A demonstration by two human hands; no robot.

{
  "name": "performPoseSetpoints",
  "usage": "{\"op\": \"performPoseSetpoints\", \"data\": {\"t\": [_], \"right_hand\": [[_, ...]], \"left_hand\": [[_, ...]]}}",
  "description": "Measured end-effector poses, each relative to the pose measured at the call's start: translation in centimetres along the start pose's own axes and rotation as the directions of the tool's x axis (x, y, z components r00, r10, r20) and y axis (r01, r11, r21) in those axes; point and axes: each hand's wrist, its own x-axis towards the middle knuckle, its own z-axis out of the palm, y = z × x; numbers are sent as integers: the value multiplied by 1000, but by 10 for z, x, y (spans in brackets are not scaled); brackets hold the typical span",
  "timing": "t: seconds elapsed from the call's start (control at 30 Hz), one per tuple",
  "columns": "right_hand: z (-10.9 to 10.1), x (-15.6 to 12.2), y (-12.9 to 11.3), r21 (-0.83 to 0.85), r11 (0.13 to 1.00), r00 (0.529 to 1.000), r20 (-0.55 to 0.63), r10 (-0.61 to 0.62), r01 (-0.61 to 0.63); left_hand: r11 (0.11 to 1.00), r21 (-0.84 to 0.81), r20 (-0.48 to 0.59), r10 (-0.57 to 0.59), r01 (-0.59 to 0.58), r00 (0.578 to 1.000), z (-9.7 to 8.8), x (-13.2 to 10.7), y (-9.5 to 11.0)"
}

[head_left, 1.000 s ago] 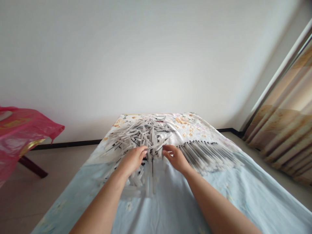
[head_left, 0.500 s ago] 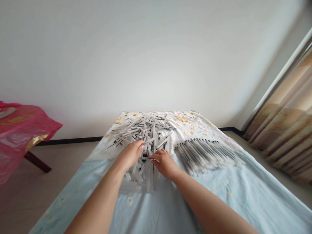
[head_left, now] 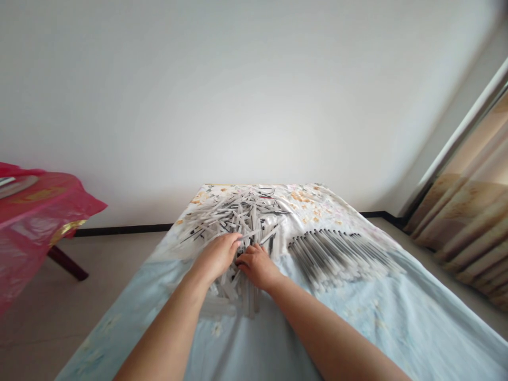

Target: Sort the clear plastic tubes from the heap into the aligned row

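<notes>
Sticks (head_left: pixel 238 214) lie jumbled on cloth (head_left: pixel 254 349); left hand (head_left: pixel 219 255) pinches 1 pale stick (head_left: pixel 251 234). Right hand (head_left: pixel 260 267) curls among them, its hold impossible to tell, near an orderly row (head_left: pixel 341 259).

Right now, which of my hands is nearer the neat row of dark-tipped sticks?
Right. Your right hand is at the jumbled pile, to the left of the neat row; your left hand is farther left, so farther from the row.
</notes>
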Motion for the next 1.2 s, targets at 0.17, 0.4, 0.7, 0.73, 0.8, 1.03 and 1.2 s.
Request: {"op": "performPoseSetpoints", "data": {"t": [0.17,0.4,0.7,0.73,0.8,1.03,1.2], "right_hand": [[0,1,1,-2,995,995,36,98,-98],[-33,-20,18,326,934,984,-46,171,-147],[-46,-38,60,723,663,915,-111,389,-194],[-43,-38,62,765,619,907,-116,405,-179],[-40,-37,63,853,503,895,-113,431,-135],[-47,-33,55,943,310,885,-43,464,-117],[-52,-31,49,972,206,886,7,464,-115]], "left_hand": [[1000,4,2,23,-23,1000,3,0,-1],[999,-42,49,27,-25,998,2,-1,1],[995,-71,94,78,-72,993,11,0,11],[995,-73,104,78,-70,992,11,0,11],[995,-77,127,68,-59,990,12,0,13],[994,-82,139,78,-67,987,11,1,13],[993,-81,115,93,-84,989,13,1,10]]}}
